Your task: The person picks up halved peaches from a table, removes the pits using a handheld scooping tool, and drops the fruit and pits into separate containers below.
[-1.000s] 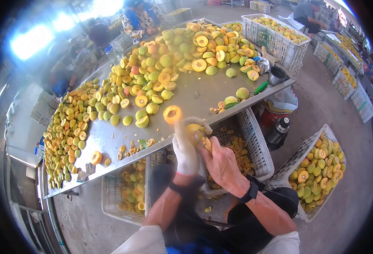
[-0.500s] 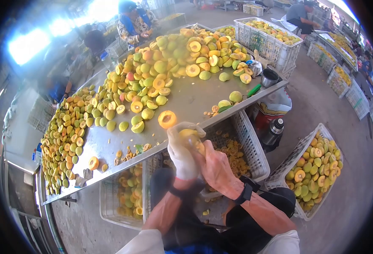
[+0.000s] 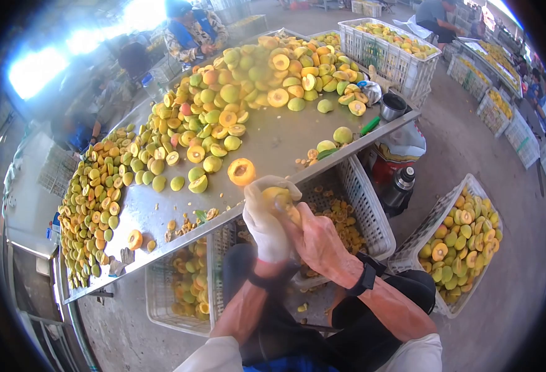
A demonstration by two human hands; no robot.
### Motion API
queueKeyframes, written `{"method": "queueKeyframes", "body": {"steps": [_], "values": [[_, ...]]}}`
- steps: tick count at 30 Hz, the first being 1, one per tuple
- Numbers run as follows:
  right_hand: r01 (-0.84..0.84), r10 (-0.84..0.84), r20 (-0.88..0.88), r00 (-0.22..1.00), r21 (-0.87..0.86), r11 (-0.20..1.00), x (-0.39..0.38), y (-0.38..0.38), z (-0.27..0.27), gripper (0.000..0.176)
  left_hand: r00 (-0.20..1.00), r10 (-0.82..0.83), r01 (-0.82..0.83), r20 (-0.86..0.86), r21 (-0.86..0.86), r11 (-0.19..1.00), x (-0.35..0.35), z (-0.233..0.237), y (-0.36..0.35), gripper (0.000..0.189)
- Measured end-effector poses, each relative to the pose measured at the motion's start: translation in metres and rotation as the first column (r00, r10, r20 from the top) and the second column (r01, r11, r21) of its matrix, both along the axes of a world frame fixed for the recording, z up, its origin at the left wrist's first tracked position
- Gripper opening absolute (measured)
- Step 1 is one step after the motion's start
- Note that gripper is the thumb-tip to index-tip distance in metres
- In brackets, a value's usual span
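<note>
My left hand [image 3: 263, 224], in a white glove, is closed around a yellow peach half [image 3: 273, 197] just over the table's front edge. Against that fruit presses my right hand [image 3: 325, 243], bare, with its fingers curled. Whatever the right fingers grip is hidden; a small shiny bit shows at the fruit, too blurred to name. Just beyond the glove, a pitted peach half [image 3: 242, 172] lies cut side up on the metal table [image 3: 279, 136]. Below the hands, a crate [image 3: 381, 232] holds yellow scraps.
Halved peaches [image 3: 204, 118] are heaped along the table's far side. A green-handled tool [image 3: 370, 126] and a metal cup [image 3: 393, 106] stand at its right corner. A thermos [image 3: 399, 186] is on the floor beside a peach-filled crate [image 3: 409, 251]. A co-worker [image 3: 192, 34] sits opposite.
The view has shifted slightly. Both hands stay together at the same peach half, with little change in their grip.
</note>
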State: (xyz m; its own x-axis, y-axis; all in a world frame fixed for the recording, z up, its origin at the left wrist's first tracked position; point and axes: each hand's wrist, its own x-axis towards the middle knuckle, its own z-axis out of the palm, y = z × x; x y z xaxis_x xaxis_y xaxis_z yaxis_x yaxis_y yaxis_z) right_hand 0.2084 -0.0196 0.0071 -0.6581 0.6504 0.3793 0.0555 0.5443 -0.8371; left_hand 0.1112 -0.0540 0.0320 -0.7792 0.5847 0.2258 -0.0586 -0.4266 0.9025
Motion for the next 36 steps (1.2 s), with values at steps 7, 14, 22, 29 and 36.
{"method": "queueKeyframes", "body": {"steps": [7, 14, 22, 29, 36], "values": [[-0.092, 0.086, 0.144, 0.986, 0.037, 0.995, 0.009, 0.006, 0.013, 0.036, 0.962, -0.257, 0.262, -0.091, 0.048, 0.964, -0.022, -0.008, -0.015, 0.046], [-0.202, 0.202, 0.062, 0.977, -0.015, 0.979, 0.014, 0.013, 0.003, 0.035, 0.979, -0.080, 0.068, -0.189, -0.070, 0.995, -0.008, -0.002, -0.007, 0.055], [-0.215, 0.231, 0.122, 0.965, -0.135, 0.967, 0.023, 0.011, 0.019, 0.028, 0.958, -0.231, 0.216, -0.168, -0.102, 0.971, -0.014, -0.004, -0.014, 0.039], [-0.216, 0.225, 0.034, 0.974, -0.174, 0.961, 0.025, 0.008, 0.022, 0.034, 0.960, -0.229, 0.214, -0.162, -0.106, 0.971, -0.011, 0.001, -0.013, 0.042], [-0.242, 0.254, 0.038, 0.966, -0.202, 0.949, 0.026, 0.008, 0.010, 0.041, 0.964, -0.221, 0.196, -0.144, -0.170, 0.966, -0.007, 0.008, -0.010, 0.051]]}}
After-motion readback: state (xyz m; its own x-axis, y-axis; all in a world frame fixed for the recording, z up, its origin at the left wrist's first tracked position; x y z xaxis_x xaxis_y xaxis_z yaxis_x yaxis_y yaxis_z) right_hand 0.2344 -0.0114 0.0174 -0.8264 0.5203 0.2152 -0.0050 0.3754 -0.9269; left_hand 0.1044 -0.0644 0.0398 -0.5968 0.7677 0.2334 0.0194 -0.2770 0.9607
